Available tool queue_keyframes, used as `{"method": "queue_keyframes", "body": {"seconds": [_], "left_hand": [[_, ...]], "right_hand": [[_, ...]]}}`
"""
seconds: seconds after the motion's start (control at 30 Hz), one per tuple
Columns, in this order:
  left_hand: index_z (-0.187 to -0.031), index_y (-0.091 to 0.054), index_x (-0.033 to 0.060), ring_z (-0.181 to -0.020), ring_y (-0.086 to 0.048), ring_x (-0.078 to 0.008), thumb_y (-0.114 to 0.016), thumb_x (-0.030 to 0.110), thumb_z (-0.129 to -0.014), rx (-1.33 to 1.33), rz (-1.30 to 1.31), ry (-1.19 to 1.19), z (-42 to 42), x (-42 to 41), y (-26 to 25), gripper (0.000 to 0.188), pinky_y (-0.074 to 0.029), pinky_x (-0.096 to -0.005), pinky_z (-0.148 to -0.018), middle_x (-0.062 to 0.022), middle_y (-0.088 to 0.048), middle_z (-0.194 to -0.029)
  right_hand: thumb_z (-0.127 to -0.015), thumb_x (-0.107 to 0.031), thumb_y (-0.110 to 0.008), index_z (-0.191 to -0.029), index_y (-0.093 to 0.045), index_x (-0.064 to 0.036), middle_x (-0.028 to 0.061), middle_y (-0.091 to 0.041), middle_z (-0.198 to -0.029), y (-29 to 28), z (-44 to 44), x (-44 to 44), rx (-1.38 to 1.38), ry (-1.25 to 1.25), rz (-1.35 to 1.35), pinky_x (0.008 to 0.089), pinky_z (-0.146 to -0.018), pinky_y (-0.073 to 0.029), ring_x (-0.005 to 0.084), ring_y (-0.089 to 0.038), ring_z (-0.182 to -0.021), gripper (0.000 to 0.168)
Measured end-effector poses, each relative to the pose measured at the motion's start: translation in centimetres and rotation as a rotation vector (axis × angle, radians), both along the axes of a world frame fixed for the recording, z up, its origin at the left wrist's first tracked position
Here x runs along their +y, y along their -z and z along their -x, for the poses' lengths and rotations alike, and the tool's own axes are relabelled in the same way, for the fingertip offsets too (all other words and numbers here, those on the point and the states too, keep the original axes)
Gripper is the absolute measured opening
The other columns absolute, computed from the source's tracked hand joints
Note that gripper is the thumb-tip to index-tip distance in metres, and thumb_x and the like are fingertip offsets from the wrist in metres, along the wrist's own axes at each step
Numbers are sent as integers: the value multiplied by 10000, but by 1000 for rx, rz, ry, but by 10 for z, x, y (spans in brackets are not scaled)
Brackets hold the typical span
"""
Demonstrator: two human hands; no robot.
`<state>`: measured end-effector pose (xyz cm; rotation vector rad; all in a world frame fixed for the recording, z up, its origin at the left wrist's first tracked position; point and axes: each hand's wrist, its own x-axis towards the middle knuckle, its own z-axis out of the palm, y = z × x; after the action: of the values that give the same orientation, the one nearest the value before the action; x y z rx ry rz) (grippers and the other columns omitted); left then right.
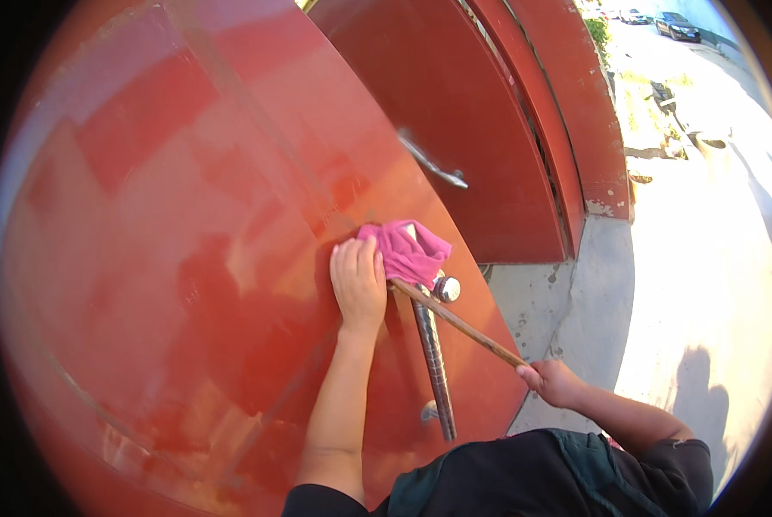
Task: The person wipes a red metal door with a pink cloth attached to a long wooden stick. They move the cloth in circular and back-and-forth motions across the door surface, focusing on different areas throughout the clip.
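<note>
My left hand (360,278) presses on a pink cloth (415,252), which lies bunched against the red door (250,310). A long wooden stick (463,328) runs from the cloth down to the right. Its lower end is gripped in my right hand (551,381); the upper end is hidden under the cloth and left hand. Partly covered by the cloth is a shiny metal pull handle (433,362) on the door. Close beside it sits a round metal door knob or lock (448,289).
A second red door panel (463,129) with a curved metal handle (434,165) stands behind the first. Grey concrete (593,291) forms the ground beside it. Sunlit paving stretches to the right, with plants and a parked dark car (677,27) far off.
</note>
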<state>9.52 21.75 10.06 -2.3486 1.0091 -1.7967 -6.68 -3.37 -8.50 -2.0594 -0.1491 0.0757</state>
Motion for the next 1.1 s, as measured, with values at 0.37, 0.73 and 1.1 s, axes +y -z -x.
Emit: {"method": "queue_keyframes", "body": {"seconds": [0.37,0.73,1.1], "left_hand": [[-996,-555,21,-923,-530,-319,-546,74,-812,-51,106,-14,-9,-8,-8,192,-381,-470,-910,-135,-570,-931],[-1005,-538,41,-920,-525,-278,-611,161,-798,116,141,-66,56,32,58,251,-370,-413,-842,-107,-558,-929],[-849,-580,72,-761,-525,-279,-602,191,-787,34,92,-148,6,7,16,136,-413,-409,-666,-68,-569,-875]], "right_hand": [[-926,-529,-393,-804,-585,21,193,-590,-734,-10,7,11,137,-57,-53,405,-683,-462,305,-580,-715,596],[-922,-539,-378,-965,-601,-13,215,-619,-806,28,51,2,118,-78,132,431,-735,-466,373,-596,-802,572],[-928,-478,-436,-799,-591,12,175,-563,-639,15,44,20,79,42,-12,402,-619,-450,317,-549,-615,530]]}}
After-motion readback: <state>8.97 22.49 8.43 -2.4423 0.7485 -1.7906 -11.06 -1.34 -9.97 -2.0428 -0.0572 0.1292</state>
